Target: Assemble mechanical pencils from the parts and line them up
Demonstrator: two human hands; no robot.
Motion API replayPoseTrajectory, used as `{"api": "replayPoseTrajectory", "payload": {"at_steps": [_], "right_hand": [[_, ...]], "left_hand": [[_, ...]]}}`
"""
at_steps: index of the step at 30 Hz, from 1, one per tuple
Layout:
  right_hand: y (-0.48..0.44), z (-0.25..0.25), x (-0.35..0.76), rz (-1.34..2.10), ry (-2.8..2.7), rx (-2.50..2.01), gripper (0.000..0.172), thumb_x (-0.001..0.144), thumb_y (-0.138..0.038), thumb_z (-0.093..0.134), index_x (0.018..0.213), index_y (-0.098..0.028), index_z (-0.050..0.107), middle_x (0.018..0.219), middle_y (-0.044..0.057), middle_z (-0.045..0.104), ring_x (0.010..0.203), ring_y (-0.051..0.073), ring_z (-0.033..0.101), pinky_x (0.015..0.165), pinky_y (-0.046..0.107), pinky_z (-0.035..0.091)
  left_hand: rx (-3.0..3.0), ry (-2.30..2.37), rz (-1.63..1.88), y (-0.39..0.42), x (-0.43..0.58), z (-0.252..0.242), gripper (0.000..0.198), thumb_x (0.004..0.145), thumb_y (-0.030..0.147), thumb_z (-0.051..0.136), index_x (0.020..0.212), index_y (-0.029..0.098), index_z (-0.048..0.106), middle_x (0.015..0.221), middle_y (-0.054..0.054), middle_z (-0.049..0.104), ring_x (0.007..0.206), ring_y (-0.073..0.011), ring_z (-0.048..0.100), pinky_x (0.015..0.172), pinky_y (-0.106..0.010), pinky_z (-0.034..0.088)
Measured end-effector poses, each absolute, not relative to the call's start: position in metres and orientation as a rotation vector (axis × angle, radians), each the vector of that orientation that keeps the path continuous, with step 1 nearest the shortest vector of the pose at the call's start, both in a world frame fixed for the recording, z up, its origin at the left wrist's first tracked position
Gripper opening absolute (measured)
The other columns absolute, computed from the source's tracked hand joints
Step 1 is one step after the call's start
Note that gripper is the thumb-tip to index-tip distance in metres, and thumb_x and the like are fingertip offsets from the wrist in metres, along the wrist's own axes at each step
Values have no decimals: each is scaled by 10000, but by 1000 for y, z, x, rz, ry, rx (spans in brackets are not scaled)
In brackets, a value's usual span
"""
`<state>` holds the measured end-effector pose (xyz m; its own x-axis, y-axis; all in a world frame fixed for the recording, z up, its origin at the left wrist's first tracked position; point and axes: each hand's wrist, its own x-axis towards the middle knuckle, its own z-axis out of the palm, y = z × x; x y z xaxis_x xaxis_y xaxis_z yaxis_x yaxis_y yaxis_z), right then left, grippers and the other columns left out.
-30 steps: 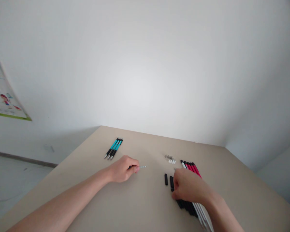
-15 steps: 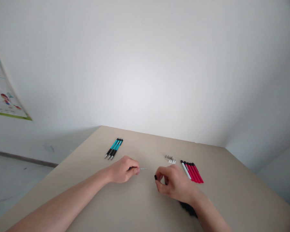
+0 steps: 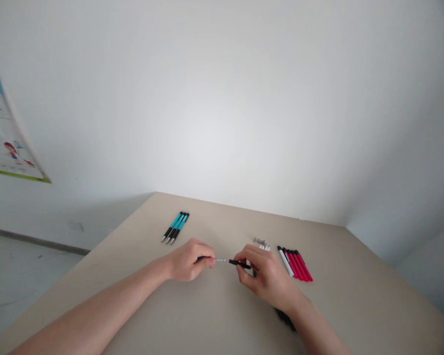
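Two hands meet over a thin pen insert and a black grip sleeve at the middle of the table.

The thin silver-tipped pen insert (image 3: 221,260) lies level just above the beige table (image 3: 214,315), its tip pointing to 3 o'clock; the left hand (image 3: 188,260) pinches its hidden end, fingers closed tight on it. Touching that tip from the 3 o'clock side is a short black grip sleeve (image 3: 240,264), clamped between the thumb and fingertips of the right hand (image 3: 265,276). At 1 o'clock of the right hand sits a small cluster of silver and white small parts (image 3: 261,242). Just beside them, at 3 o'clock, lies a row of red barrels with one white barrel (image 3: 295,264). At 5 o'clock, dark pieces (image 3: 285,318) peek from under the right wrist. Well apart, at 10 o'clock of the left hand, three teal-and-black pens (image 3: 175,227) lie side by side. A poster (image 3: 3,138) hangs on the wall at far 9 o'clock.
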<state>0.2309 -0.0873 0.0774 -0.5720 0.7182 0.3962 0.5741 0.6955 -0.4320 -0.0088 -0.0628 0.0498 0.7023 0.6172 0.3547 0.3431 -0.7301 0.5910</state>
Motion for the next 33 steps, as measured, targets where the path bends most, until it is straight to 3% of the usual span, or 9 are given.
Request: {"api": "replayPoseTrajectory", "payload": {"at_steps": [12,18,21,24,26,29,33], "right_hand": [[-89,74,227,379,-2386,-961,166,845,-150,515,928,-207,647,785,19,591,662,123,537,618,230,385],[-89,73,225,379,-2388,-940,194,879,-177,508,990,-213,663,813,35,601,703,131,559,638,233,399],[-89,73,223,381,-2396,-950,209,897,-196,501,1024,-223,665,834,40,609,725,136,571,653,236,405],[-88,70,220,381,-2385,-963,220,908,-208,497,1052,-233,661,857,42,611,730,137,574,659,238,409],[-88,67,219,390,-2382,-955,226,910,-206,496,1060,-238,661,869,44,612,734,138,575,666,238,413],[-88,64,217,408,-2377,-930,230,915,-206,491,1065,-244,662,865,43,617,735,138,578,670,236,418],[-88,62,214,406,-2322,-919,191,911,-223,512,1007,-228,677,810,38,633,707,140,580,639,232,412]], "left_hand": [[2547,825,655,-65,-7,52,243,887,216,427,713,152,584,581,0,524,560,-113,449,574,-210,332],[2569,885,589,-69,-5,58,250,905,234,430,756,157,616,656,-14,603,609,-121,520,618,-210,368],[2533,931,549,-73,-5,62,178,891,248,475,938,172,628,781,-28,660,706,-148,583,691,-226,400],[2472,890,548,-76,-5,63,293,876,170,470,1164,189,519,941,-38,681,865,-173,614,791,-244,410],[2433,853,545,-76,-5,62,327,885,128,433,1203,198,456,1000,-33,685,944,-175,614,837,-254,401],[2389,878,547,-75,-5,60,307,893,134,446,1190,210,419,1028,-19,693,971,-177,620,837,-263,393],[2381,921,558,-74,-5,59,188,880,135,478,1049,216,489,975,1,704,900,-159,637,769,-234,399]]}}
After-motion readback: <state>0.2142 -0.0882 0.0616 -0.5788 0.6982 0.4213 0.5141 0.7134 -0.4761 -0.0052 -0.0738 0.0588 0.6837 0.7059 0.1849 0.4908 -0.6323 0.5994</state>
